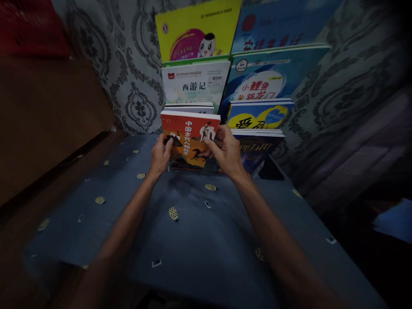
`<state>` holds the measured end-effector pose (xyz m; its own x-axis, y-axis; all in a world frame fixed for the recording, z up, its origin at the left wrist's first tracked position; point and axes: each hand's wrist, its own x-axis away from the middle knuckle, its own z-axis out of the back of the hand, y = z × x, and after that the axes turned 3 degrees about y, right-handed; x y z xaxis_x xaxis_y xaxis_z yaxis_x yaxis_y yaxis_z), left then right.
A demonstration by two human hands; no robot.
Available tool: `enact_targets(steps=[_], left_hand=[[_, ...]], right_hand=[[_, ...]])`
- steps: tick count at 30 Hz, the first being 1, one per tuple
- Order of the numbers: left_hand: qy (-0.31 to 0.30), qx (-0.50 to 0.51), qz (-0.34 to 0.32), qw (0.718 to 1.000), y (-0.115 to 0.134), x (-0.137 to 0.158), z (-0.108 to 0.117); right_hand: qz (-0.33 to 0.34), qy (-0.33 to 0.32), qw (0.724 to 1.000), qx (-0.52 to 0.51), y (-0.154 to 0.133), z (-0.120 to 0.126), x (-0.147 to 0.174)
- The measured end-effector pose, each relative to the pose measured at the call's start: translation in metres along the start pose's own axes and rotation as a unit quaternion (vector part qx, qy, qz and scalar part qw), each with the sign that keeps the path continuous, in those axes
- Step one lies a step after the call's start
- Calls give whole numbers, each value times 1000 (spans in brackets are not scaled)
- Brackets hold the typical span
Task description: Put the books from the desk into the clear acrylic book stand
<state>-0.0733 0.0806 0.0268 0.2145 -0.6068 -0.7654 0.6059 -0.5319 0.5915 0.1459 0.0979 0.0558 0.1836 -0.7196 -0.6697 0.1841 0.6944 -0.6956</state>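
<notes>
An orange-red book (189, 141) with white Chinese lettering stands nearly upright at the front of the left column of books. My left hand (161, 156) grips its left edge, thumb on the cover. On the right edge, my right hand (228, 150) holds it with the thumb across the front and the fingers behind. Just behind it rises a white book (196, 83), then a yellow-green book (196, 32). Close to my right hand stands a dark blue book (255, 150), with a yellow and blue book (257, 116) behind. What supports the books is mostly hidden.
The books stand on a table with a blue-grey patterned cloth (189, 240), against a wall with grey ornamental paper (138, 103). A teal book (257, 77) and a blue book (283, 25) rise at the back right. A dark flat object (272, 169) lies right of the books. Brown furniture (48, 120) is at left.
</notes>
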Motion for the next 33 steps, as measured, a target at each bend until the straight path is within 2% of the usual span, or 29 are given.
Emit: enact_targets(steps=[10,16,22,33], left_hand=[[-5,1,29,1000,-4,2,-1],[12,5,3,1000,0,3,0],[4,16,13,1000,-6,4,0],[30,10,-5,1000,-1,5,1]], right_hand=[[-2,-7,1000,16,-4,-1,1],[8,-4,1000,19,-2,-1,1],[19,-14,1000,21,-1,-1,2],[27,-20,999,15,-4,2,0]])
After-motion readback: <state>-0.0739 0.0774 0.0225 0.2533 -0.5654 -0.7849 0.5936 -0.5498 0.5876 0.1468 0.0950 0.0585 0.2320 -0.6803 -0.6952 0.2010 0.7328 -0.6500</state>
